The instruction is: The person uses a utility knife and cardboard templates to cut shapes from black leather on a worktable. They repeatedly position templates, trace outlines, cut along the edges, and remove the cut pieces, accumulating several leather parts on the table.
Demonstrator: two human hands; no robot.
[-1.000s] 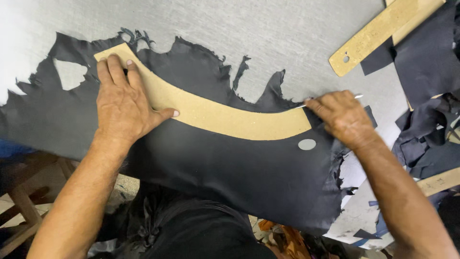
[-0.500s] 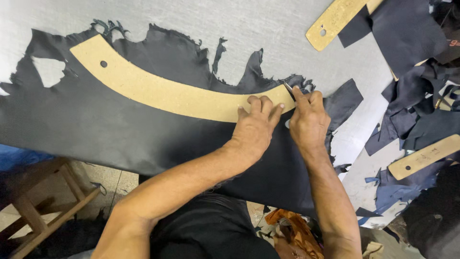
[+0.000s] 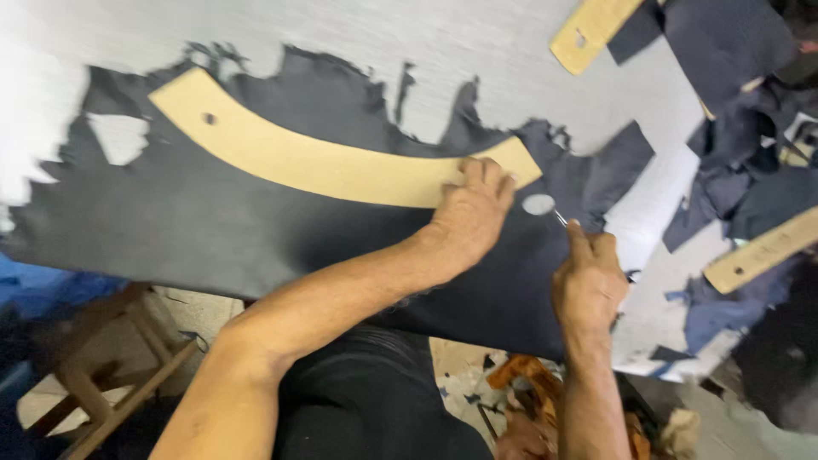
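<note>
Both hands: left (image 3: 471, 215) flat on template (image 3: 324, 163), right (image 3: 588, 277) gripping blade (image 3: 559, 216).

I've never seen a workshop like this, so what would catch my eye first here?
A long curved tan template lies across a ragged dark leather hide on the grey table. The left hand presses the template's right end, while the right hand holds a thin blade beside it.

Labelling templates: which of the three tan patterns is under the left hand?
The long curved template lying on the dark leather sheet; the left hand presses its right end. The two straight tan strips, top right and far right, lie untouched among scraps.
</note>
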